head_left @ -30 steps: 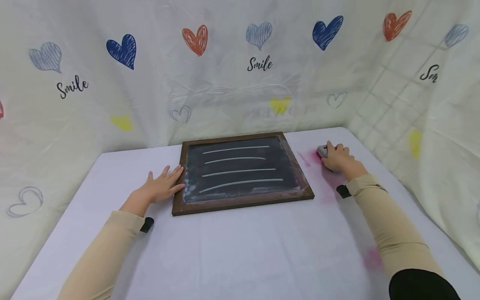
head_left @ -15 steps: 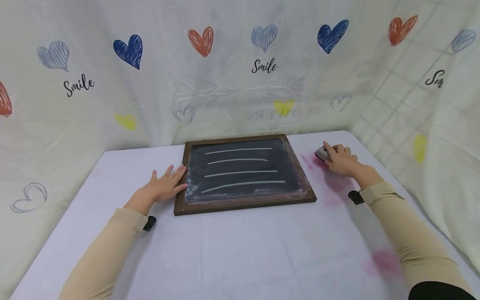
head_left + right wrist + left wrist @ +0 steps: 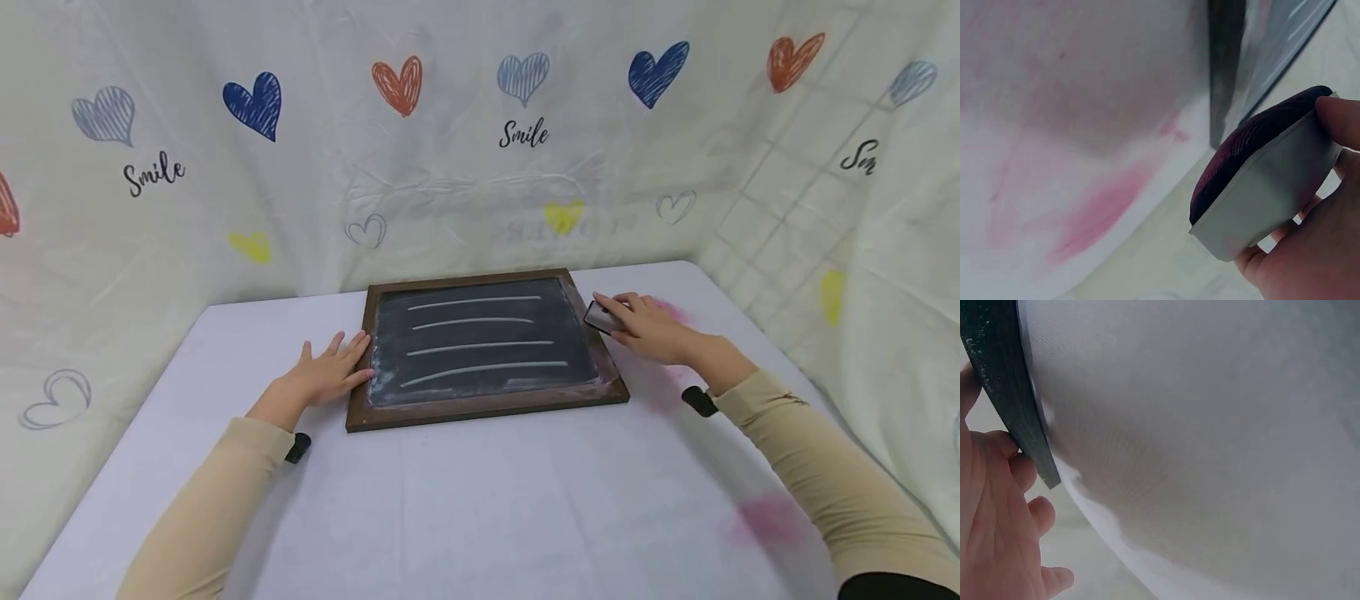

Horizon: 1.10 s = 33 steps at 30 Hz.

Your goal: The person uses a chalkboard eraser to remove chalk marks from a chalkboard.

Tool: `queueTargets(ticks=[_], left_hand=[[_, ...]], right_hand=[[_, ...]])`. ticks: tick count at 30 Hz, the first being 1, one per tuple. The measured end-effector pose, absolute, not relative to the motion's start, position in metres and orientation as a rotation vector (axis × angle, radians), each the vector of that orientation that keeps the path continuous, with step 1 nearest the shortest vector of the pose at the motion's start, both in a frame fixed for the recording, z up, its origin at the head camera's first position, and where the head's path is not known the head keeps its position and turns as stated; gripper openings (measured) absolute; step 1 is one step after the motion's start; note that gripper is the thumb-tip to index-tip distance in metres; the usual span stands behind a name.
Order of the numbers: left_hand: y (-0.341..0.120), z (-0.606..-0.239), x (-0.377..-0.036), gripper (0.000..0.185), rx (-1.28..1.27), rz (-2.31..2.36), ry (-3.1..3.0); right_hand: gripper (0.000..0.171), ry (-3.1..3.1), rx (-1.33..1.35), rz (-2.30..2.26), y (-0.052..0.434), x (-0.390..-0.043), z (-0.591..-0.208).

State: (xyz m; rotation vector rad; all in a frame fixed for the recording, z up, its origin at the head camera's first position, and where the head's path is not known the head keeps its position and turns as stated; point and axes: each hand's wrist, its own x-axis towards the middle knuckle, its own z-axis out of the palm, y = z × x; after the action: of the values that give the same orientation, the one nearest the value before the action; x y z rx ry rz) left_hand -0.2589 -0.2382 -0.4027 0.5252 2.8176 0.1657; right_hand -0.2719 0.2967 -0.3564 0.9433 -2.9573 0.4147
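Note:
A blackboard (image 3: 480,333) in a brown wooden frame lies on the table, with several white chalk lines across it. My left hand (image 3: 322,375) rests spread at the frame's left side, fingertips on the wood. In the left wrist view, the fingers (image 3: 1022,469) touch the dark frame edge (image 3: 1010,381). At the board's right edge, my right hand (image 3: 652,327) grips a chalkboard eraser (image 3: 602,318). The right wrist view shows the eraser's grey back (image 3: 1266,187) and its dark, pink-stained felt pad (image 3: 1250,150), tilted beside the board's frame (image 3: 1225,69).
Pink chalk dust (image 3: 1104,212) marks the white tablecloth (image 3: 480,500) right of the board, with another pink smudge (image 3: 768,518) nearer the front. A white curtain (image 3: 450,167) printed with hearts hangs behind the table and along its sides.
My right hand has lifted the eraser from the pink-smeared patch of cloth and carried it left to the board's right edge. The left hand has stayed on the frame.

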Motion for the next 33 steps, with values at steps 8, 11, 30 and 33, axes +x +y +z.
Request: queueTargets(ticks=[8, 11, 30, 33], left_hand=[[-0.237, -0.405, -0.257, 0.079, 0.517, 0.198, 2.802], [-0.235, -0.406, -0.257, 0.079, 0.526, 0.197, 2.800], [-0.238, -0.399, -0.258, 0.080, 0.503, 0.189, 2.818], [-0.236, -0.399, -0.259, 0.081, 0.523, 0.202, 2.810]], right_hand=[[0.062, -2.949, 1.180, 0.394, 0.265, -0.261, -0.367], [0.061, -2.924, 1.253, 0.367, 0.260, -0.256, -0.370], [0.063, -2.985, 1.305, 0.291, 0.246, -0.250, -0.375], [0.062, -2.986, 1.309, 0.296, 0.246, -0.249, -0.376]])
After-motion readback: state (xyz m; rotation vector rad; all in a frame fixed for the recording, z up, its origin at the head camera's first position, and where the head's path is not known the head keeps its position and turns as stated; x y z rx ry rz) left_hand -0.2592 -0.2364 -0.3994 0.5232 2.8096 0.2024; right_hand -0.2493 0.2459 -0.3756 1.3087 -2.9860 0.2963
